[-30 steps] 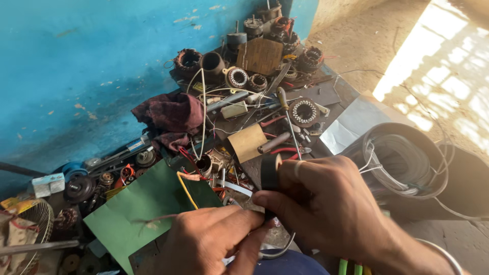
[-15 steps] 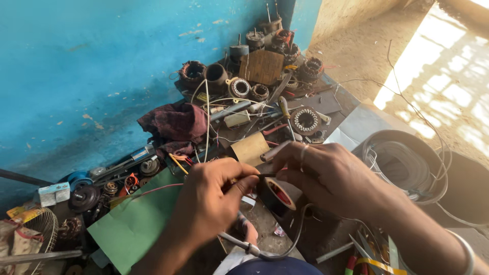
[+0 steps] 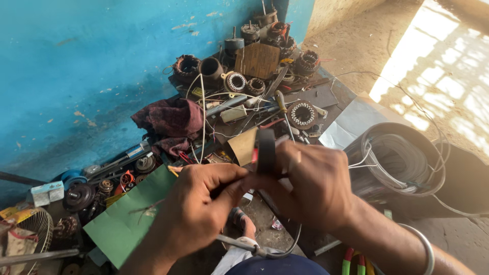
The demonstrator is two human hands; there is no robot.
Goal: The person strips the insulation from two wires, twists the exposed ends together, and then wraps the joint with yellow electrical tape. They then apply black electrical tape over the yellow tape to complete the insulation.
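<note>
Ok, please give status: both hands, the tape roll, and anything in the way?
Left hand pinching at black tape roll. Right hand gripping roll upright. Green sheet, wire coil close by.

You have one view only, from the camera on your head. It looks steeply down and forward over your two hands, which fill the lower middle at close range. Beyond them it faces the blue wall [image 3: 76, 76] and the cluttered floor [image 3: 356, 56] along it.
</note>
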